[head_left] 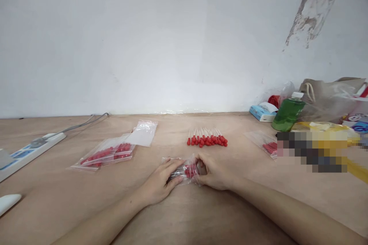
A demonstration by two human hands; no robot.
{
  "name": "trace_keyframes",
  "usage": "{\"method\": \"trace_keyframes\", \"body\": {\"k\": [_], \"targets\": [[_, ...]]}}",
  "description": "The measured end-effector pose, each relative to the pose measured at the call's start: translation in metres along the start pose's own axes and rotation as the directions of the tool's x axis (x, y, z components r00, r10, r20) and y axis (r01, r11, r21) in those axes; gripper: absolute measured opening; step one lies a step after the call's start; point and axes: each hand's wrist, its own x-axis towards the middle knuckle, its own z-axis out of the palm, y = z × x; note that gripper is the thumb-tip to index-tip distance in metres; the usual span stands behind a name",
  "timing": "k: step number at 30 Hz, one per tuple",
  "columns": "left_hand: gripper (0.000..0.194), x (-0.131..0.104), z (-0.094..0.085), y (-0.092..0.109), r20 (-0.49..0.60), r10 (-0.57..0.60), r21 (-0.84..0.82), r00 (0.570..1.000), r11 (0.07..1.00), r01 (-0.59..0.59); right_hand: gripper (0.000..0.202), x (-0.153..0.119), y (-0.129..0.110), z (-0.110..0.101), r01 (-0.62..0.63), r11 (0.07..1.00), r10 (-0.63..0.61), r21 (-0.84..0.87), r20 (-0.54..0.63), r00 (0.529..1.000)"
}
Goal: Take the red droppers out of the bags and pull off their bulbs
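Between my hands lies a clear zip bag (181, 172) with red-tipped sticks in it, their red heads toward the right end. My left hand (160, 182) holds the bag's left part against the table, thumb on the near side and fingers on the far side. At the bag's right end, my right hand (214, 172) pinches the plastic edge between thumb and fingers. Just beyond the hands is a loose row of red-tipped sticks (207, 138), heads facing me. Further left, filled zip bags (107, 154) overlap beside some flat zip bags (143, 133).
A white power strip (33, 155) with a grey cable is at the left. Toward the right are another bag with red heads (268, 146), a blue tissue pack (263, 112), a green bottle (288, 113) and yellow plastic (355, 166). A white wall (143, 46) stands behind the table.
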Motion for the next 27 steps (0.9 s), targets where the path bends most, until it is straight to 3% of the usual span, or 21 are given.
{"method": "trace_keyframes", "body": {"k": [5,10,16,22,27], "targets": [[0.045,0.001,-0.001,0.001,0.052,-0.006,0.001,0.999,1.0,0.006,0.022,0.003,0.002,-0.002,-0.08,0.992,0.074,0.102,0.065,0.995],[0.046,0.0,-0.003,0.004,0.072,-0.018,-0.024,0.997,1.0,0.019,0.021,0.007,-0.002,-0.014,-0.218,0.924,0.186,0.315,0.13,0.974],[0.05,0.002,-0.004,0.004,0.101,0.031,0.013,0.994,0.999,-0.033,0.028,0.007,-0.001,-0.02,-0.245,0.923,0.198,0.296,0.179,0.964],[0.052,0.001,-0.011,0.002,0.199,0.06,0.09,0.978,0.993,-0.08,0.036,0.009,0.003,-0.023,-0.321,0.885,0.26,0.337,0.216,0.941],[0.051,0.0,-0.012,0.0,0.179,0.046,0.095,0.983,0.993,-0.064,0.039,0.009,0.006,-0.052,-0.427,0.805,0.336,0.412,0.277,0.9]]}}
